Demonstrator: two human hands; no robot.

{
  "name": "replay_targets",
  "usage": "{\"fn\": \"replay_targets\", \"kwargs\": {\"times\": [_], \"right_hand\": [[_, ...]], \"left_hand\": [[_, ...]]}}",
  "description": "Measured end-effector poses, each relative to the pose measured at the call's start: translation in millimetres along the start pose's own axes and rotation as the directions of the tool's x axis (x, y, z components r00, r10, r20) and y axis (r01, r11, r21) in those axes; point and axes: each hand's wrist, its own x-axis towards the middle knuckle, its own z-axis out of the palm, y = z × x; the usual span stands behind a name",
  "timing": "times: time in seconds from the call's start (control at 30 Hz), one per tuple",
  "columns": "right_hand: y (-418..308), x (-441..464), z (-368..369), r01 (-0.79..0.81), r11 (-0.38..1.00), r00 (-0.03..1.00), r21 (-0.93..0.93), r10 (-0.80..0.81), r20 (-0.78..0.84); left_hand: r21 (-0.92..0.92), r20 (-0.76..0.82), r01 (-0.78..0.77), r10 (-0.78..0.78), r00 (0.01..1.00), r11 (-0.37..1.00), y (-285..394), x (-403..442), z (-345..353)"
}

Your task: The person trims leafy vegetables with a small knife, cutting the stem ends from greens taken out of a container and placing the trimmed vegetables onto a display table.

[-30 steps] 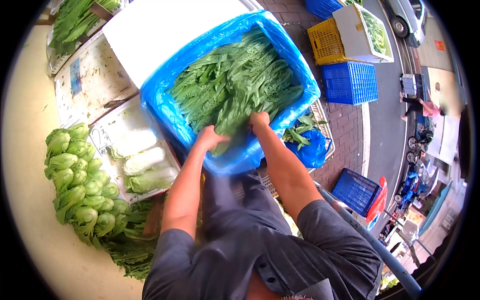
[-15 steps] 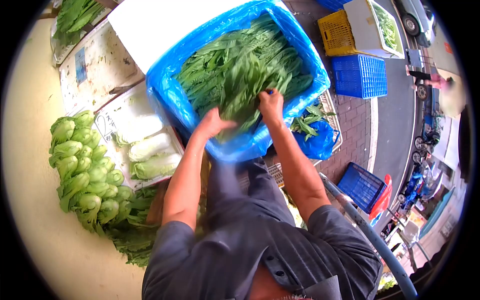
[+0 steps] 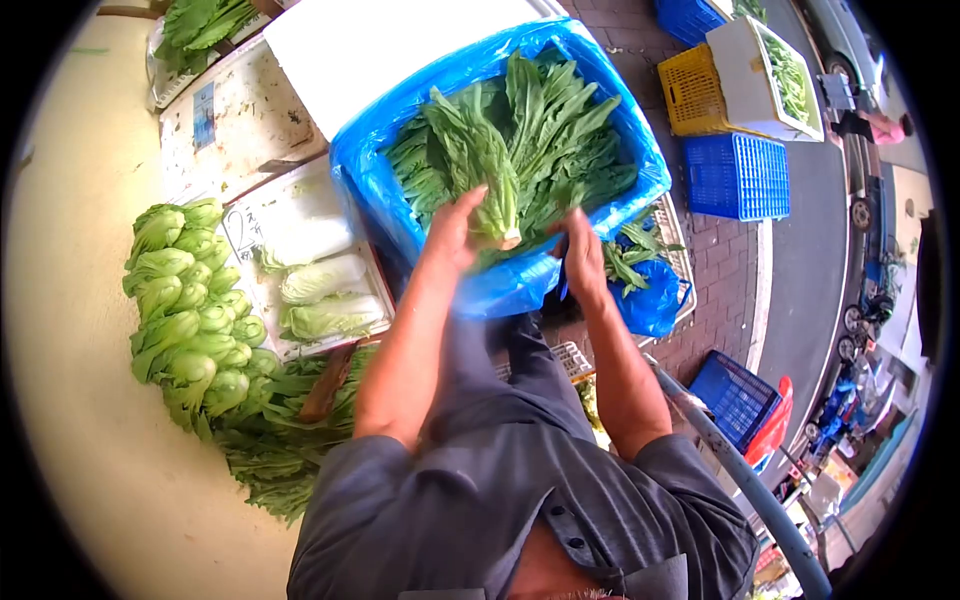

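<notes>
Brick pavement and a strip of road fill the far side of my feed, with a plastic-lined box of greens sitting right in front of the person. One leafy bunch is at the near edge inside the box, leaves pointing away and its cut stem end facing me.

Hands are apart. Left hand is closed around the stem part of that bunch from the left, thumb showing, fingers mostly hidden. Right hand is just beside it, off the stem; something dark shows by its fingers, but it's too blurry for me to say whether it's gripped.

Tips from my end: I'd keep the hold low on the firm stems, since those leaves look like they'd bruise easily. Support the bunch without squeezing, and keep the thumb well clear of whatever that dark thing is.
</notes>
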Motion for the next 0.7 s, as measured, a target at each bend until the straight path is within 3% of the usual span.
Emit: {"fn": "replay_targets", "kwargs": {"times": [0.07, 0.2, 0.23, 0.27, 0.33, 0.47, 0.5, 0.7], "right_hand": [[-3, -39, -2, 0.127, 0.991, 0.992, 0.048, -0.128, 0.002], [-28, -91, -20, 0.225, 0.964, 0.97, -0.142, -0.236, -0.058], [-31, -97, -28, 0.315, 0.903, 0.939, -0.291, -0.342, -0.044], [-29, -99, -33, 0.392, 0.878, 0.908, -0.277, -0.417, -0.039], [-37, -111, -44, 0.331, 0.891, 0.923, -0.311, -0.374, -0.09], [-23, -124, -73, 0.429, 0.81, 0.824, -0.4, -0.532, -0.194], [-30, -134, -82, 0.356, 0.868, 0.878, -0.346, -0.438, -0.194], [-30, -160, -120, 0.376, 0.862, 0.832, -0.34, -0.476, -0.286]], "left_hand": [[-0.106, 0.016, 0.039, -0.037, 0.999, 0.994, -19, -5, 16], [-0.175, 0.013, 0.057, -0.055, 0.998, 0.983, -58, -25, 64], [-0.18, 0.034, 0.04, -0.034, 0.999, 0.983, -70, -29, 75], [-0.185, 0.057, 0.024, -0.014, 0.998, 0.983, -81, -32, 85], [-0.154, 0.086, 0.023, -0.01, 0.996, 0.988, -97, -47, 105], [-0.015, 0.126, 0.045, -0.043, 0.991, 0.999, -125, -62, 138], [0.024, 0.122, 0.044, -0.047, 0.991, 0.999, -132, -62, 144], [0.183, 0.11, 0.051, -0.072, 0.991, 0.982, -161, -74, 185]]}}
